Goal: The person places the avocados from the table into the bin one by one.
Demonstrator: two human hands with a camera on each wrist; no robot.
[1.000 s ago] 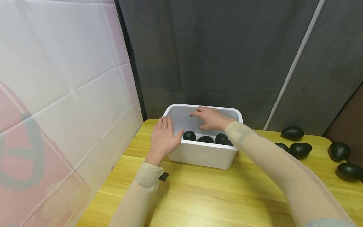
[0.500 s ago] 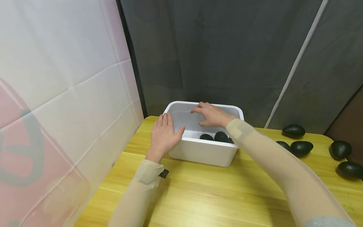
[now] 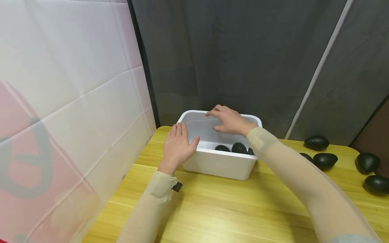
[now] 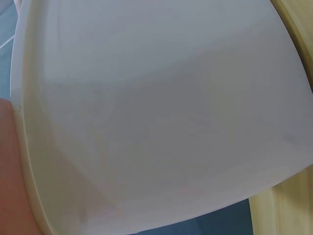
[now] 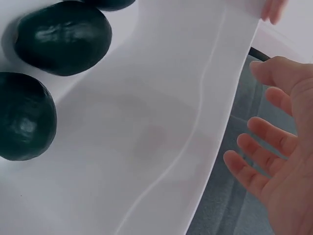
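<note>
My left hand (image 3: 177, 145) lies flat, fingers straight, against the near-left corner of the white bin (image 3: 215, 164), thumb over its rim, steadying it on the yellow counter (image 3: 218, 209). Inside the bin, toward its right end, I count at least three dark avocados (image 3: 238, 147). Above them my right hand (image 3: 228, 120) hovers over the bin's far side with relaxed, spread fingers and nothing in it; the wrist view confirms an empty palm. To the right of the bin more avocados (image 3: 323, 160) lie loose on the counter. I judge the filling step is under way; next I'd reach right for a loose one.
</note>
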